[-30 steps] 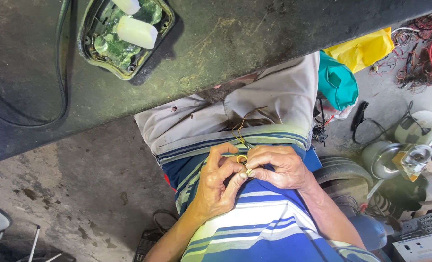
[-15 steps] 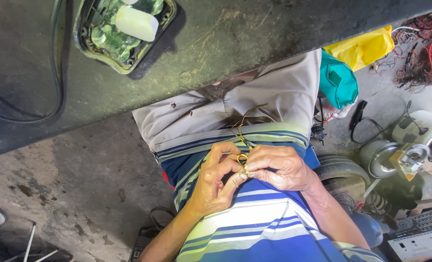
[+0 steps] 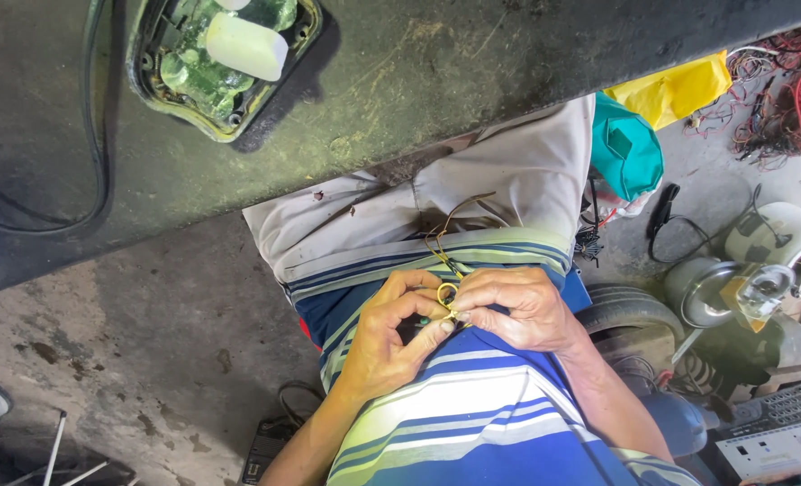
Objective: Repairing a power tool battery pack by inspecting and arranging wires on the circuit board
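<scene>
Since a second ago the view has slid slightly and the hands have barely shifted, still pinching together over the lap. At far left a black cable [image 3: 94, 153] loops over the dark workbench [image 3: 436, 72], beside an open black housing [image 3: 225, 67] that holds greenish glass pieces and a white block [image 3: 245, 45]. The left hand [image 3: 387, 337] is curled nearly closed, thumb and forefinger nipping a thin yellow wire [image 3: 445, 292] at a small loop. The wire's long axis runs up and away from the striped shirt [image 3: 472, 423], its dark strands probably splaying over the pale shorts [image 3: 508, 180]. The right hand [image 3: 517, 310] pinches the same loop, fingers bunched.
</scene>
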